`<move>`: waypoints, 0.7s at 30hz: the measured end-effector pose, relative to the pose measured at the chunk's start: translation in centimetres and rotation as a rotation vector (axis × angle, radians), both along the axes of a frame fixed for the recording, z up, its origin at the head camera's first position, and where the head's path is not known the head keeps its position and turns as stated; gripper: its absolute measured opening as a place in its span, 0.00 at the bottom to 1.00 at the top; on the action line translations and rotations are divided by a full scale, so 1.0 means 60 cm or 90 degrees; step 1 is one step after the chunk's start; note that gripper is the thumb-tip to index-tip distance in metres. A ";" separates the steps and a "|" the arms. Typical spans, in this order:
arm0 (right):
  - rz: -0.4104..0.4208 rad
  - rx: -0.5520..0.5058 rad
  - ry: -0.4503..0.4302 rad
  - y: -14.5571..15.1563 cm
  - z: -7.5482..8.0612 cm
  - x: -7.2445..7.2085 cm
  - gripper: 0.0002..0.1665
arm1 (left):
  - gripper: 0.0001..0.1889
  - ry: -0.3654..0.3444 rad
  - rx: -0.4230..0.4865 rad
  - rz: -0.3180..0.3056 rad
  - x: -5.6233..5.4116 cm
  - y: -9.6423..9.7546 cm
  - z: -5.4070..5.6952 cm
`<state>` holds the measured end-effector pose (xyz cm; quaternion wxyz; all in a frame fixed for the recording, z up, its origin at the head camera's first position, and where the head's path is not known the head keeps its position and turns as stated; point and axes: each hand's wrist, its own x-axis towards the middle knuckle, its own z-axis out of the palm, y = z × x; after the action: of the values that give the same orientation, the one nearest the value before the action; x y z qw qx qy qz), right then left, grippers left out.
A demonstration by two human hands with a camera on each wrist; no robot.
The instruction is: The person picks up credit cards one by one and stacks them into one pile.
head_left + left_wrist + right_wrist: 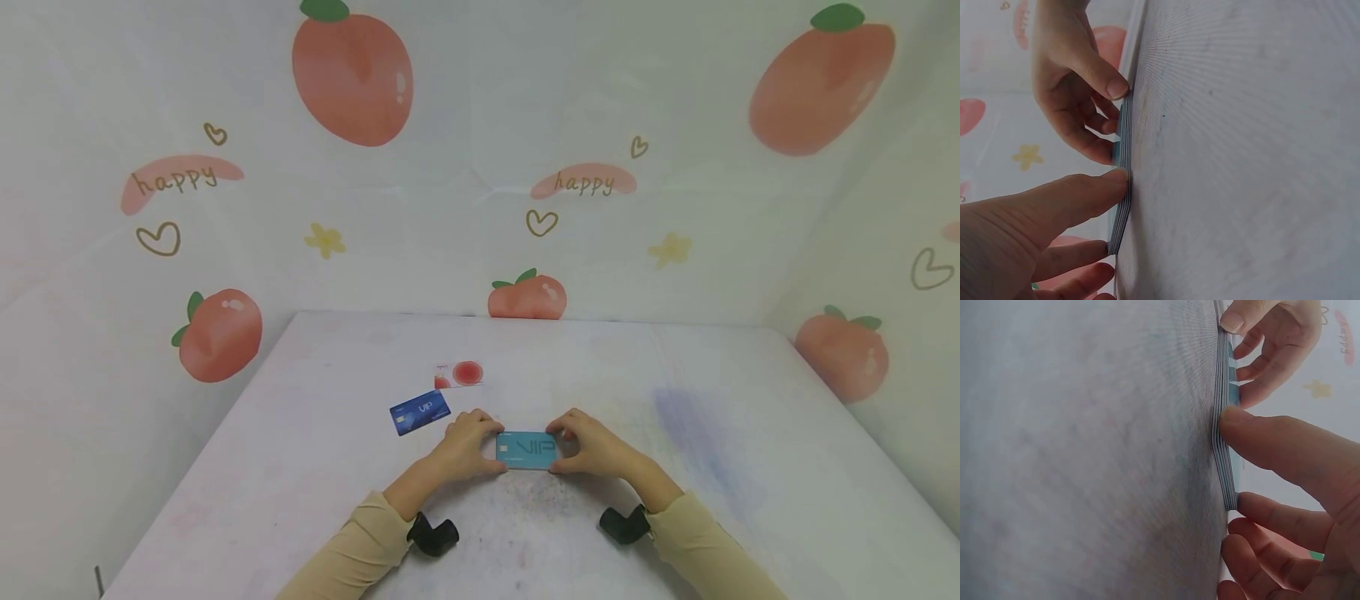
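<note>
A stack of several cards (528,457) with a teal VIP card on top lies crosswise between my two hands, at or just above the tabletop. My left hand (467,447) pinches its left end, thumb on the near edge and fingertips at the far edge. At the right end, my right hand (594,447) holds it the same way. Seen edge-on in the left wrist view, the stack (1124,209) shows thin, closely aligned layers. The right wrist view also has the layered edge of the stack (1225,472), with a thumb against it.
A dark blue VIP card (420,412) lies tilted on the white table (337,358), up and left of my left hand. Behind it is a white card with red round prints (459,374). A fruit-patterned cloth (442,225) stands around the table's back and sides.
</note>
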<state>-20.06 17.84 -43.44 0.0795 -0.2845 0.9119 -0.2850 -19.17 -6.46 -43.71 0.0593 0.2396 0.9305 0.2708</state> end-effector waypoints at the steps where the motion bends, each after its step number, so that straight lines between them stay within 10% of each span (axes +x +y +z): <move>1: 0.000 -0.001 -0.001 0.000 0.001 0.000 0.29 | 0.28 -0.001 -0.001 0.000 0.000 0.000 0.000; 21: 0.008 -0.029 0.009 -0.013 0.016 -0.013 0.26 | 0.28 0.010 0.061 0.029 -0.006 -0.038 0.010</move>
<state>-20.82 17.06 -42.48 0.0679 -0.2937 0.9039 -0.3035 -19.54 -8.76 -43.12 0.0343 0.2227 0.9222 0.3142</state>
